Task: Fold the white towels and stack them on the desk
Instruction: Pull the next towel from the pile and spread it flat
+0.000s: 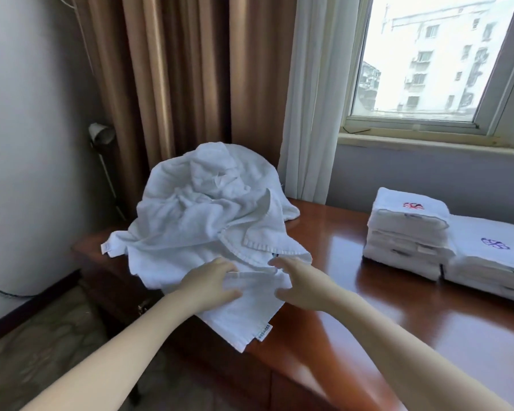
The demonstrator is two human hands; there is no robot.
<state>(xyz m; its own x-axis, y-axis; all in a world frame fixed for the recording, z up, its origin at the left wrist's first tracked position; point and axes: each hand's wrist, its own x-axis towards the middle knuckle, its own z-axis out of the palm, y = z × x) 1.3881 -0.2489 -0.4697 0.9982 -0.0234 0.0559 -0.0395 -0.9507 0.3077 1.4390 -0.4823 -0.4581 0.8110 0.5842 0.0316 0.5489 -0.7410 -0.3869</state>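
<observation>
Glossy brown wooden desk (368,292) by a window, seen from the head camera. Left hand (211,283): fingers and thumb spread and lightly curved, tips resting on the near white towel (250,315); no pinch that I can make out. Right hand (300,289): likewise spread wide, thumb well apart from the fingers, at the towel's right edge, touching or just above it, cannot tell which. Neither hand grips anything. The near white towel lies roughly flat and unfolded, one corner with a label strip hanging over the desk's near edge. Just behind and partly overlapping it, at the desk's left end, sits a tall crumpled heap of unfolded towels (208,197); count not readable. Well apart to the right are two stacks of folded towels, side by side and touching: the taller stack (407,232) has a red embroidered mark on top, the lower stack (487,268) a purple one, and it is partly cut off by the frame edge. Behind: brown curtain (175,69), sheer white curtain (312,99), window (428,54). Judgement: task partway. Several towels are folded and stacked; the heap plus the near towel are left. The heap looks about as bulky as the stacks, so roughly half to go, a coarse estimate. Step in hand appears to be taking hold of the near towel to draw it clear of the heap and spread it for a first fold
</observation>
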